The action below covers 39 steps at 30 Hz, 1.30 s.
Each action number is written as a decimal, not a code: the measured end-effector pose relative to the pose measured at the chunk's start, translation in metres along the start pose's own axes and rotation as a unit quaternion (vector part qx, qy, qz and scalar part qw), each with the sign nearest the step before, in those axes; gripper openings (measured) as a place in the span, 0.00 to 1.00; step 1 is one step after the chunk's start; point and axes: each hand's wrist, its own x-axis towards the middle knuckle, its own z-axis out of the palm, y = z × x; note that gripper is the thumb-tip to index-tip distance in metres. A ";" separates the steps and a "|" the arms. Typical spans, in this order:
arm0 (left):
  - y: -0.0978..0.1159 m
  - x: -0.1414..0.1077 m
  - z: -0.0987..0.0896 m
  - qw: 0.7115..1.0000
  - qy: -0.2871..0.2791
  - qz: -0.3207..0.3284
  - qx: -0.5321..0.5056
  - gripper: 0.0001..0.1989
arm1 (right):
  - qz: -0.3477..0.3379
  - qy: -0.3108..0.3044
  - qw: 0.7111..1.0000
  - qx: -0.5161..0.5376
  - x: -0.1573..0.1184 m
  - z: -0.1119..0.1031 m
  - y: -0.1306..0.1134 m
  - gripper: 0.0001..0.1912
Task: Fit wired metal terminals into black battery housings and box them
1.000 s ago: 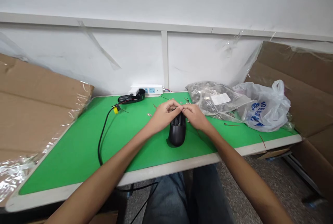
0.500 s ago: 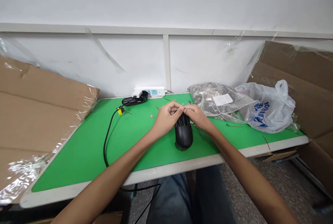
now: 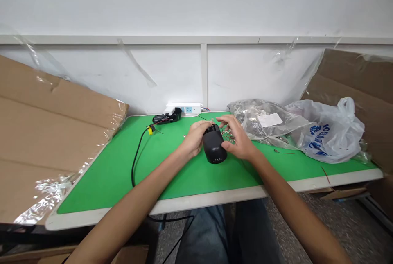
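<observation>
A black rounded plastic housing (image 3: 214, 147) is held over the green tabletop, with small light dots on its near end. My left hand (image 3: 195, 136) is closed around its left side and far end. My right hand (image 3: 238, 138) is open at the right side, fingers spread and curved, its thumb tip at the housing's edge; I cannot tell whether it touches. Small metal parts (image 3: 227, 135) lie scattered on the table between the housing and my right hand.
Behind stand a white power strip (image 3: 192, 109) and a black device (image 3: 167, 117). A black cable (image 3: 134, 163) runs off the front edge. To the right lie a clear bag of parts (image 3: 253, 112), a white plastic bag (image 3: 331, 133) and loose wires. Cardboard (image 3: 61, 120) flanks the table.
Both hands were pinched together at the housing's far end. Now my right hand has come away and spread its fingers. The housing has turned, showing its dotted end. The view has shifted slightly.
</observation>
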 end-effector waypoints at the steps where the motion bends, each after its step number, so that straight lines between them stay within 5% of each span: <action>1: -0.001 0.001 -0.001 1.000 0.006 0.004 0.003 0.17 | -0.024 0.001 1.000 -0.015 -0.001 0.000 0.000 0.45; 4: -0.004 0.003 -0.002 0.999 0.029 0.014 0.006 0.17 | -0.043 0.019 0.999 -0.022 -0.004 0.003 0.001 0.49; 7: -0.003 0.005 -0.004 0.999 0.031 0.020 -0.006 0.19 | 0.007 0.035 0.998 0.043 -0.002 0.007 0.004 0.47; 10: 0.001 0.003 -0.004 0.999 0.006 0.037 0.019 0.19 | 0.135 0.079 0.978 0.141 0.003 0.009 0.005 0.32; 13: 0.004 -0.002 -0.001 0.994 -0.025 0.071 0.079 0.17 | 0.223 0.039 0.956 0.186 0.007 0.008 0.004 0.18; 17: 0.004 -0.008 0.004 0.990 -0.055 0.060 0.112 0.18 | 0.203 -0.038 0.965 0.160 0.009 0.007 0.002 0.18; 39: -0.003 -0.012 0.007 0.977 -0.078 0.096 0.172 0.21 | 0.251 -0.073 0.949 0.175 0.007 0.010 0.005 0.17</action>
